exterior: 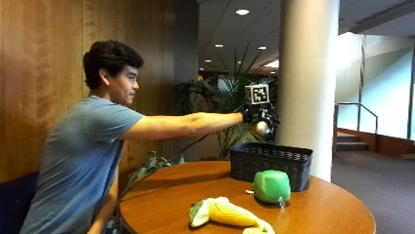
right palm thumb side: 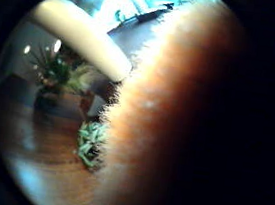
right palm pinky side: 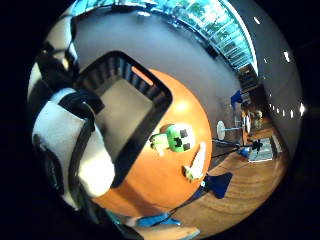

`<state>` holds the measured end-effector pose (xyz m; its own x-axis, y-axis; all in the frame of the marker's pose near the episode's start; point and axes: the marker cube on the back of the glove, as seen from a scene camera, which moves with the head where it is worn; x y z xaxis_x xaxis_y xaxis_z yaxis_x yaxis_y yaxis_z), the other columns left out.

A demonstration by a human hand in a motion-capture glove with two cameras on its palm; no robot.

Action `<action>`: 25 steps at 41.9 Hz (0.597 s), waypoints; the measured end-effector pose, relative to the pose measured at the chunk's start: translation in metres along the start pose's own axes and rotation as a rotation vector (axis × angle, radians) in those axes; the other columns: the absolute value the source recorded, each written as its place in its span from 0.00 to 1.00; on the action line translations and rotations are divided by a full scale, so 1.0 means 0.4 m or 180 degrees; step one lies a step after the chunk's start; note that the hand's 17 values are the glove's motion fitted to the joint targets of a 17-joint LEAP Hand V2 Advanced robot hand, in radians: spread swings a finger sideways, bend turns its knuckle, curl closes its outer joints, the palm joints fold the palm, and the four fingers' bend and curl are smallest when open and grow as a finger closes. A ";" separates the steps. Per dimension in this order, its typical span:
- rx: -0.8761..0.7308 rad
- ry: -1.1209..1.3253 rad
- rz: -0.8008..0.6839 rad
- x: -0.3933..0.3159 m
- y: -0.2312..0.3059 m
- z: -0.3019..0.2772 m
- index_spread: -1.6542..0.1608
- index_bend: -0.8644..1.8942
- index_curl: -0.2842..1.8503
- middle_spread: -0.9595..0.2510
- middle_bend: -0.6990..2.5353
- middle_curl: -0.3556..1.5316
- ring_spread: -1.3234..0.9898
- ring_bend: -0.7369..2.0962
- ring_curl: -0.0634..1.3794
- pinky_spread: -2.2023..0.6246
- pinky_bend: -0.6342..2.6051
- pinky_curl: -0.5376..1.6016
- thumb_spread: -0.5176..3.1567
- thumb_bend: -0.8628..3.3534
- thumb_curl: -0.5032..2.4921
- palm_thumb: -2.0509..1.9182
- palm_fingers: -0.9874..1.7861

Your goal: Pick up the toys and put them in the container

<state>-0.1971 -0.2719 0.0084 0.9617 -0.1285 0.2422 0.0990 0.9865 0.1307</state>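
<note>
My gloved right hand is stretched out above the black basket, which stands on the round wooden table. It grips a fuzzy brown plush toy, whose fur fills the thumb side palm view. Seen from above, the basket has nothing in it. A green blocky plush toy sits on the table right in front of the basket, also seen as the green toy. A corn cob plush lies nearer the table's front edge, the same corn.
A thick white pillar rises just behind the basket. Potted plants stand beyond the table, and a wood-panelled wall is behind the person. The person's other arm hangs below the table edge.
</note>
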 end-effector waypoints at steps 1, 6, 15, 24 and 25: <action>-0.0076 0.0053 -0.0009 0.009 0.002 0.011 0.74 0.37 0.14 0.49 0.39 0.54 0.41 0.69 0.36 0.64 0.51 0.45 0.45 0.20 0.37 0.63 0.69; -0.0401 0.0411 0.0387 0.027 -0.005 0.064 0.75 0.35 0.14 0.63 0.30 0.51 0.44 0.65 0.35 0.66 0.54 0.46 0.47 0.19 0.35 0.60 0.50; -0.0375 0.0581 -0.0183 -0.088 -0.018 0.068 0.76 0.38 0.18 0.82 0.27 0.47 0.54 0.52 0.25 0.74 0.60 0.47 0.45 0.19 0.31 0.52 0.31; -0.0233 0.0651 0.0301 -0.072 0.007 0.005 0.76 0.37 0.20 0.88 0.26 0.44 0.59 0.45 0.20 0.78 0.61 0.46 0.45 0.19 0.29 0.51 0.30; -0.0228 0.0663 0.0204 -0.062 0.018 -0.004 0.76 0.36 0.20 0.88 0.26 0.43 0.59 0.44 0.19 0.78 0.61 0.46 0.45 0.19 0.29 0.51 0.30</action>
<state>-0.2199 -0.2616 0.0019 0.9979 -0.0489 0.0432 0.0466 0.9976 0.0509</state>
